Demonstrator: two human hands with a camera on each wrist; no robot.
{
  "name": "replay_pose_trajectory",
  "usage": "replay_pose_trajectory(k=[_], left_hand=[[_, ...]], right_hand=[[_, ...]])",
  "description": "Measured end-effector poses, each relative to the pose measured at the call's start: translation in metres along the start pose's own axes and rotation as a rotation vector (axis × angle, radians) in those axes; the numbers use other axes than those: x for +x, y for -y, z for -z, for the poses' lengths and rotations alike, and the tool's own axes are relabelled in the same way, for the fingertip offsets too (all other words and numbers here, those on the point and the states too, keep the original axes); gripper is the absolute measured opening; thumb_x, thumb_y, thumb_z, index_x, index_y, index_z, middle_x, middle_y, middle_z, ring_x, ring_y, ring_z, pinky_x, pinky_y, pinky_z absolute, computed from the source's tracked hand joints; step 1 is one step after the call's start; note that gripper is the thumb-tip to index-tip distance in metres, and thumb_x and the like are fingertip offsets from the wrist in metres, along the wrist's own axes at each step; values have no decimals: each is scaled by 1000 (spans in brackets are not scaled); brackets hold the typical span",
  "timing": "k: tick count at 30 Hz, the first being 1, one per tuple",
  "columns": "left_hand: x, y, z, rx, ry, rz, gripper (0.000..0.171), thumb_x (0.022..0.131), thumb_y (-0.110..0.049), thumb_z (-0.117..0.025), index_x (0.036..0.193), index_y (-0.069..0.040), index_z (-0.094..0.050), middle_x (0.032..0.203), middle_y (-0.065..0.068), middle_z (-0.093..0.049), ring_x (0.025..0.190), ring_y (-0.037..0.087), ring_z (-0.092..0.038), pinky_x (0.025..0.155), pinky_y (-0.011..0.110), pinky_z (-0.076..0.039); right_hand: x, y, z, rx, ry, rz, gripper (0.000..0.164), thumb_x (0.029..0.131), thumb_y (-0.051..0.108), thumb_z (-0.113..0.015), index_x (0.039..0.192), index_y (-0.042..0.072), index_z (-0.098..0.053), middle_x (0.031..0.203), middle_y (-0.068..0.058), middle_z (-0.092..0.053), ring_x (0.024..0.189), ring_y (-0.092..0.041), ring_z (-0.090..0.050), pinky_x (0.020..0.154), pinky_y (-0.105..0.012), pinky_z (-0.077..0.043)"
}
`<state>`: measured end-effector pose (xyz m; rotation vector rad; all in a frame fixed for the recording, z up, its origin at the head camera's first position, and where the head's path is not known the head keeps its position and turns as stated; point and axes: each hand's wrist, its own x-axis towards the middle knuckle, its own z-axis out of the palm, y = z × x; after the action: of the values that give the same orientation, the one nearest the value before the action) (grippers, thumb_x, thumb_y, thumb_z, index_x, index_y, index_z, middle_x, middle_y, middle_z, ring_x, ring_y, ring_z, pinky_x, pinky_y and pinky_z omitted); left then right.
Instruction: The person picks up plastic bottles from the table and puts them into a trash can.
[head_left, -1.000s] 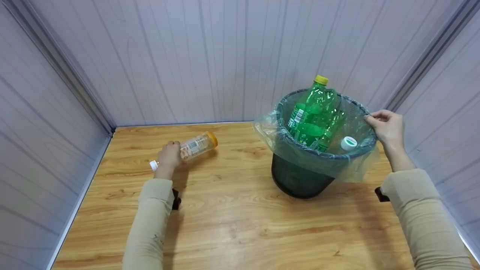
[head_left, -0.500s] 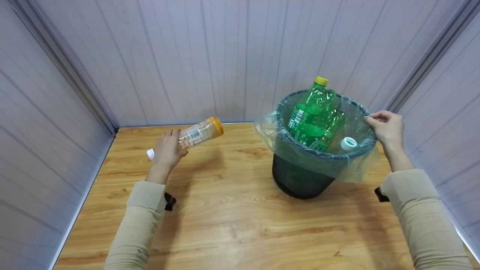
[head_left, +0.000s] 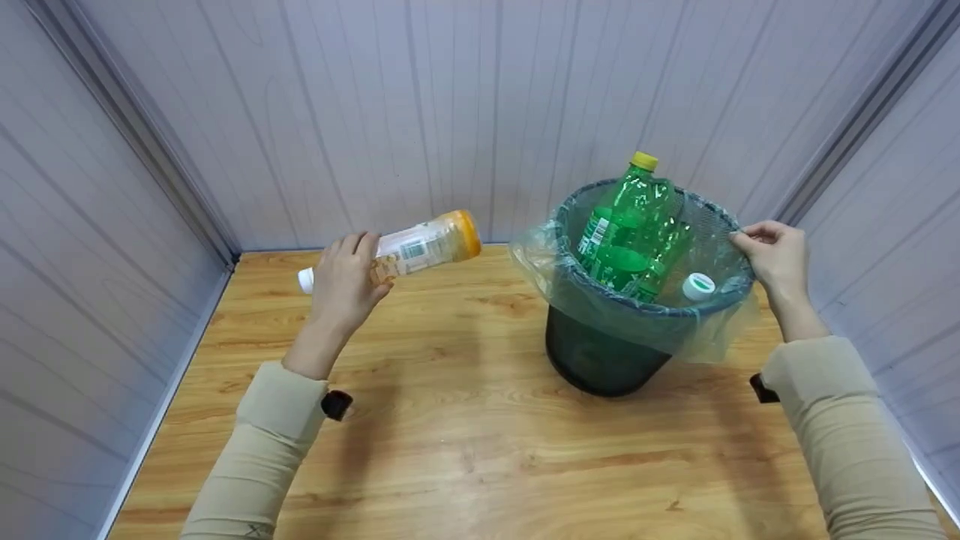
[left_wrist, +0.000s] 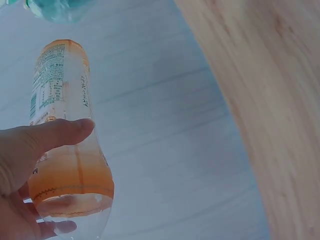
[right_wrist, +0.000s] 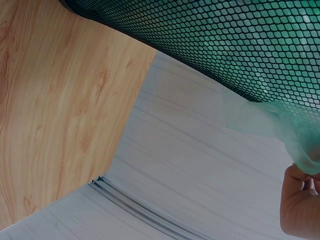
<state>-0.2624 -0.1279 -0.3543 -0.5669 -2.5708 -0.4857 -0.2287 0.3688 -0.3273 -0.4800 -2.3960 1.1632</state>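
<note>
My left hand grips a clear plastic bottle around its neck half, holding it tilted above the wooden table. Its white cap sticks out on the left and its orange base points right, toward the bin. In the left wrist view the thumb lies across the bottle's label. My right hand pinches the green plastic liner at the right rim of the black mesh bin. Green bottles lean inside the bin, one with a yellow cap. A white-capped bottle sits beside them, its body mostly hidden.
Pale panel walls enclose the wooden table at the back and both sides. The liner's loose edge flares out over the bin's left rim. The bin stands right of centre, tilted slightly.
The left hand has lifted the bottle off the table and carried it up and rightward, nearer the bin. The right hand and bin have stayed in place.
</note>
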Motion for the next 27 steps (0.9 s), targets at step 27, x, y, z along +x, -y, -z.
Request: replay_pose_trajectory(k=[27], left_hand=[[37, -101, 50, 133, -61, -319, 71, 61, -11, -80, 124, -1, -47, 117, 15, -51, 110, 30, -44, 98, 46, -30]], right_hand=[[3, 4, -4, -16, 20, -39, 10, 82, 18, -61, 81, 9, -61, 58, 18, -49, 56, 0, -45, 49, -15, -38]])
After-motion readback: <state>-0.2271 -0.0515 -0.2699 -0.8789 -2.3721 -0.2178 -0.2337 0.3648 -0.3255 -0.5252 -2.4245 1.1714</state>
